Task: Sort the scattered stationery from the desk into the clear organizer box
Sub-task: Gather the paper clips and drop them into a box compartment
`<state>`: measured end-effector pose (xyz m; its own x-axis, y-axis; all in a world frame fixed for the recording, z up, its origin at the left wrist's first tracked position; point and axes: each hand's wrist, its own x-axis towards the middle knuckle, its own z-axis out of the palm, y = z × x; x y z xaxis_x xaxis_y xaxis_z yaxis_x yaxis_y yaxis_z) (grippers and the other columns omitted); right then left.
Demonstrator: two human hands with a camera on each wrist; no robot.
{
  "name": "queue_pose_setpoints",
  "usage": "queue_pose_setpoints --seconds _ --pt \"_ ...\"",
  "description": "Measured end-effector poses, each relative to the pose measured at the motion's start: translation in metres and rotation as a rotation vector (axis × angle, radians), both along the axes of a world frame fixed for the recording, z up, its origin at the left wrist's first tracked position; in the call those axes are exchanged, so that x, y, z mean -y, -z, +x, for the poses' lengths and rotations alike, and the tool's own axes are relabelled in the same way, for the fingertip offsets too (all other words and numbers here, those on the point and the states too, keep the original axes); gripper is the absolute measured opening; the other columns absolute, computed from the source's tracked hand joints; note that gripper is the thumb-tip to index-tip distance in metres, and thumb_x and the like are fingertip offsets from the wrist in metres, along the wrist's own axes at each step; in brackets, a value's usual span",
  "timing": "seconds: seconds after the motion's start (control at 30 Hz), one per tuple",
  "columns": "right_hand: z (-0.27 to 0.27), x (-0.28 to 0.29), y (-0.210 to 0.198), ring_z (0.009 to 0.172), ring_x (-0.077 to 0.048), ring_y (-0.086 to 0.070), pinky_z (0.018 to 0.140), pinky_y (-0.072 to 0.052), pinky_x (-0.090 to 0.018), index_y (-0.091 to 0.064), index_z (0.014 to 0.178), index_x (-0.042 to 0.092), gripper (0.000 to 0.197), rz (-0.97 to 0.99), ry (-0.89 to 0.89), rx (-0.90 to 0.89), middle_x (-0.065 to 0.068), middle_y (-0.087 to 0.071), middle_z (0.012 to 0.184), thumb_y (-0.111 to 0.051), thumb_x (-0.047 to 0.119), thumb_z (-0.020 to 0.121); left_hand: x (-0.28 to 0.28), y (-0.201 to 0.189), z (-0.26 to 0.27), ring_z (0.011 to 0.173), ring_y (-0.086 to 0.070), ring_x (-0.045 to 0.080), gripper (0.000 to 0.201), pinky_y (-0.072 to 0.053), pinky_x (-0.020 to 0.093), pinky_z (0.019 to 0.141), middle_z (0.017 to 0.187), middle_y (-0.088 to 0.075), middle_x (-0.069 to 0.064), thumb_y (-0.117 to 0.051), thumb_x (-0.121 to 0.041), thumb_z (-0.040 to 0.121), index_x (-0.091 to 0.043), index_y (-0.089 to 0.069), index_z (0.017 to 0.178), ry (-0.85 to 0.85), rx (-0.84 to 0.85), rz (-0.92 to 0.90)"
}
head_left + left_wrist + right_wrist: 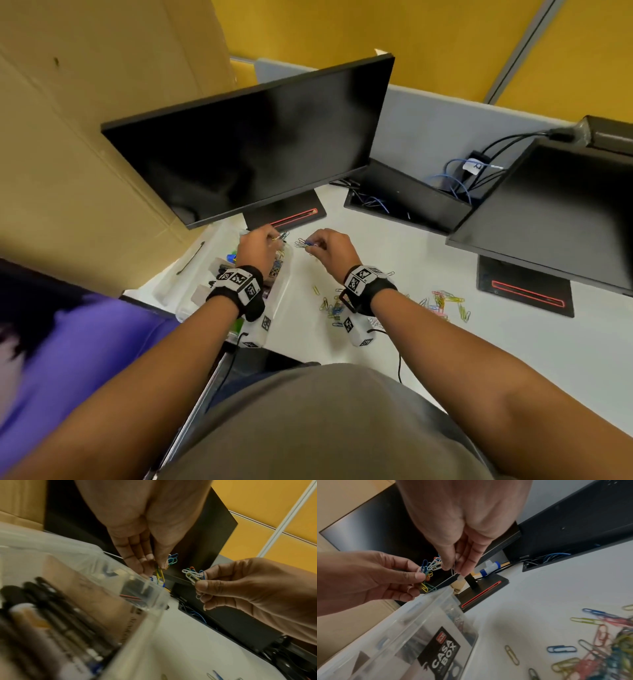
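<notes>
The clear organizer box stands at the desk's left, under the monitor; its rim shows in both wrist views. My left hand is over the box's far end and pinches a bunch of blue, green and yellow paper clips. My right hand, just right of the box, pinches a second bunch of mostly white and blue paper clips. The two bunches hang close together; whether they are linked is unclear. Several loose coloured clips lie on the desk.
A black monitor on a red-striped stand overhangs the box. A second monitor and a cable tray are to the right. Cardboard walls the left. Dark pens lie in the box. A purple-clad person is at lower left.
</notes>
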<state>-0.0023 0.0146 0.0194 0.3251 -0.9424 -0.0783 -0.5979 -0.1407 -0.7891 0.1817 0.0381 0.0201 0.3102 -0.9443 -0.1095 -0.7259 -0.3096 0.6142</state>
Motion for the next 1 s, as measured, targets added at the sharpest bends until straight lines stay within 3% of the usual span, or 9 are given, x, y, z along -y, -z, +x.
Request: queue_pose_setpoints --seconds 0.07,0.2,0.47,0.63,0.8,0.93,1.0 --pt "0.013 -0.001 -0.001 0.080 -0.016 -0.062 0.074 -0.051 -0.025 -0.071 0.100 0.011 0.012 0.004 -0.012 0.015 -0.002 -0.066 0.089 -0.068 0.016 0.090 -0.005 0.002 0.013 0.081 -0.065 0.022 0.001 -0.059 0.035 0.074 0.091 -0.066 0.006 -0.062 -0.027 0.093 -0.028 -0.063 0.093 -0.035 0.000 0.008" --pt "0.034 -0.004 -0.002 0.080 -0.018 -0.064 0.076 -0.054 -0.029 -0.071 0.099 0.011 0.011 0.014 -0.027 0.028 -0.004 -0.068 0.089 -0.069 0.016 0.090 -0.015 0.006 0.027 0.086 -0.066 0.023 0.013 -0.058 0.035 0.076 0.099 -0.069 0.007 -0.061 -0.025 0.094 -0.023 -0.066 0.107 -0.041 0.064 0.038" --pt "0.053 -0.006 0.001 0.078 -0.019 -0.063 0.074 -0.054 -0.033 -0.073 0.098 0.010 0.012 0.035 0.007 0.004 -0.005 -0.069 0.085 -0.070 0.016 0.089 -0.024 0.018 0.035 0.092 -0.065 0.025 0.018 -0.056 0.038 0.081 0.103 -0.070 0.007 -0.064 -0.028 0.092 -0.019 -0.067 0.107 0.163 0.259 0.089" --pt "0.060 -0.005 0.006 0.077 -0.022 -0.065 0.074 -0.056 -0.034 -0.072 0.098 0.010 0.011 0.047 0.028 -0.040 -0.008 -0.070 0.084 -0.070 0.016 0.089 -0.024 0.019 0.040 0.089 -0.065 0.023 0.008 -0.055 0.036 0.079 0.101 -0.069 0.006 -0.062 -0.020 0.092 -0.020 -0.068 0.097 0.181 0.224 0.084" --pt "0.072 -0.003 0.008 0.076 -0.024 -0.067 0.075 -0.057 -0.034 -0.071 0.095 0.009 0.008 0.068 0.021 -0.091 -0.009 -0.070 0.084 -0.070 0.014 0.089 -0.025 0.017 0.046 0.094 -0.063 0.025 0.011 -0.052 0.034 0.080 0.109 -0.063 0.009 -0.061 -0.011 0.090 -0.014 -0.067 0.099 0.132 0.203 0.046" --pt "0.084 -0.002 0.010 0.076 -0.025 -0.065 0.074 -0.056 -0.035 -0.065 0.083 0.011 0.007 0.032 -0.042 -0.201 -0.008 -0.066 0.082 -0.069 0.012 0.088 -0.028 0.018 0.052 0.094 -0.061 0.026 0.015 -0.052 0.034 0.079 0.109 -0.061 0.010 -0.062 -0.008 0.090 -0.012 -0.062 0.104 0.125 0.203 0.048" --pt "0.090 -0.002 0.008 0.083 -0.026 -0.064 0.079 -0.054 -0.033 -0.070 0.091 0.009 0.004 0.009 -0.097 -0.284 -0.011 -0.068 0.092 -0.067 0.013 0.090 -0.029 0.019 0.053 0.093 -0.060 0.026 0.016 -0.052 0.034 0.077 0.108 -0.060 0.010 -0.060 -0.007 0.090 -0.012 -0.062 0.105 0.113 0.205 0.048"
